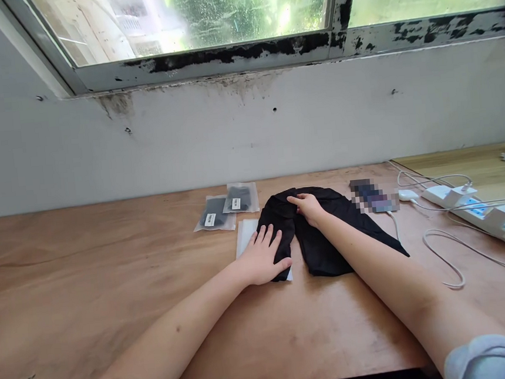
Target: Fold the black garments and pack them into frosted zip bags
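Note:
A pair of black shorts [323, 248], as far as the shape shows, lies spread on the wooden table with its two legs apart. My left hand [265, 256] rests flat on the left leg, fingers spread. Higher up, near where the legs meet, my right hand [309, 208] has its fingers closed on the black cloth; the thumb is mostly hidden. Under the left leg a white sheet [244, 237] sticks out at the side and at the bottom.
Two frosted packets with white labels, a rear packet [244, 193] and a front packet [216, 207], overlap behind my left hand. Rightward lie a pixelated phone [372, 195], a white charger [407, 195], white cables [442, 232] and a power strip [489, 216]. A wall and window stand behind.

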`<state>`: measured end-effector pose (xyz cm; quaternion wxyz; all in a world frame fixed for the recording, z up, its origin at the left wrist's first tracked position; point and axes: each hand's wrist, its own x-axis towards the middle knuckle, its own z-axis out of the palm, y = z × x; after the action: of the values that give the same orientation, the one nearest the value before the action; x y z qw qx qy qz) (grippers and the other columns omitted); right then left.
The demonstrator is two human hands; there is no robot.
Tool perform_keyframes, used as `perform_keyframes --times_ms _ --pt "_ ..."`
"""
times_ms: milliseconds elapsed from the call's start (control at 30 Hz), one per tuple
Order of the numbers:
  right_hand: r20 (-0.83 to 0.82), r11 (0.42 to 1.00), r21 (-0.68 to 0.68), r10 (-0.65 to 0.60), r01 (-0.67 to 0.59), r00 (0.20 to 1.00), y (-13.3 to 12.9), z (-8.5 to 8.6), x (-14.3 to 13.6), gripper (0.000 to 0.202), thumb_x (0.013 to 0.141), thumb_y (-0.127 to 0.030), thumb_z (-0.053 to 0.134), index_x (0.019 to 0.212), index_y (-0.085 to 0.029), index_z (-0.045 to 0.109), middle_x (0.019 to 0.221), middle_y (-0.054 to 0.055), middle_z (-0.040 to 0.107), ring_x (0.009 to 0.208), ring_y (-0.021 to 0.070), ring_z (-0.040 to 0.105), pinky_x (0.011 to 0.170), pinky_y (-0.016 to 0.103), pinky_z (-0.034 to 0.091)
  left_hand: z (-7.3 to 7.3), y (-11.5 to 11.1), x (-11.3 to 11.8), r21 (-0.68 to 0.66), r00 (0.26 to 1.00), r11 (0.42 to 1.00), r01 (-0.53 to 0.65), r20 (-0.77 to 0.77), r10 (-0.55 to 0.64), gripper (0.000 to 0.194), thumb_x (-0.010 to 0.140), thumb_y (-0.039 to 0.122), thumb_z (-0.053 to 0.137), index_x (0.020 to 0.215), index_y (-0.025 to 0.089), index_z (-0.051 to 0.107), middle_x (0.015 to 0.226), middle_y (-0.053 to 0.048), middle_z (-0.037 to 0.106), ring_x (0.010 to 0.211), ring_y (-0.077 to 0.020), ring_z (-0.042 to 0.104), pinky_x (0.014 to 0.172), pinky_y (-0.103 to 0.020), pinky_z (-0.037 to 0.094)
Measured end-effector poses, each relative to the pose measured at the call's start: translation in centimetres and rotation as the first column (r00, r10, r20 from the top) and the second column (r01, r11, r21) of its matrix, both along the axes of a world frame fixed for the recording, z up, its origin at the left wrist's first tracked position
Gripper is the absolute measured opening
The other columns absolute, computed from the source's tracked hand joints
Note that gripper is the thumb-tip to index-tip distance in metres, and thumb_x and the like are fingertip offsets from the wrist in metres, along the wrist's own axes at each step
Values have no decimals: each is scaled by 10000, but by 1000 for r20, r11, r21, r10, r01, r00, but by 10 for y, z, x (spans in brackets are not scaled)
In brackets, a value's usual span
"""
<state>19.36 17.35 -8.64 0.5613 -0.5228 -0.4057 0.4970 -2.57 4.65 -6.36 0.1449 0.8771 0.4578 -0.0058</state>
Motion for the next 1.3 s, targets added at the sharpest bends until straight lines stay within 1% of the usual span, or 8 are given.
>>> perform_keyframes --times_ms 200,467,667,900,1000,1100,1200,1300 --pt "-154 995 -9 94 -96 984 0 5 1 161 712 -194 750 812 -184 624 696 -15 669 552 117 592 515 219 486 12 11 -15 -78 999 997 27 37 -24 869 924 766 299 1615 267 131 1677 -94 -32 1548 -347 -31 1221 -548 115" --pt "-327 998 -9 59 -65 943 -5 21 -12 116 776 -152 649 873 -205 610 769 17 717 711 182 695 636 290 574 2 17 -23 -51 997 996 69 25 -68 1032 803 832 481 1611 284 148 1679 -107 -6 1544 -377 -35 1212 -591 78" --pt "-277 989 73 141 -126 950 -20 40 -19 129 767 -217 650 890 -192 681 851 48 750 839 208 714 766 319 576 9 32 -30 66 955 998 -8 297 -12 704 877 658 558 1466 279 482 1555 -113 417 1444 -334 347 1173 -506 282" --pt "53 851 338 410 -403 911 -50 68 -29 264 771 -303 668 997 -211 770 934 13 769 973 222 695 925 346 513 -16 52 -35 79 713 958 -277 685 150 335 983 420 411 1029 185 646 1104 -88 667 1124 -239 584 1041 -396 425" --pt "322 723 276 551 -633 770 -61 79 -26 321 797 -298 648 1082 -225 776 1008 0 771 1050 247 678 972 378 492 -22 61 -39 -151 479 919 -363 816 323 418 1005 471 307 958 187 610 993 -68 675 969 -216 624 891 -360 495" --pt "576 512 69 681 -856 453 -74 82 -24 400 781 -243 665 1170 -270 757 1176 -5 741 1174 258 638 1065 390 431 -25 67 -41 -280 304 888 -365 866 397 467 999 531 267 986 188 583 1012 -75 677 951 -206 637 821 -330 514" --pt "665 338 -159 731 -928 152 -85 77 -29 524 661 -178 765 1174 -283 756 1315 23 678 1316 282 547 1171 407 301 -25 67 -41 -303 308 879 -368 852 423 500 994 547 227 1018 185 572 1041 -88 669 938 -191 644 791 -304 513" --pt "678 310 -232 731 -922 75 -90 72 -33 620 556 -233 873 1165 -244 758 1366 78 642 1367 308 492 1189 409 256 -19 62 -41 -225 430 902 -369 819 380 414 976 506 337 969 186 600 1044 -86 653 972 -201 627 832 -316 511"
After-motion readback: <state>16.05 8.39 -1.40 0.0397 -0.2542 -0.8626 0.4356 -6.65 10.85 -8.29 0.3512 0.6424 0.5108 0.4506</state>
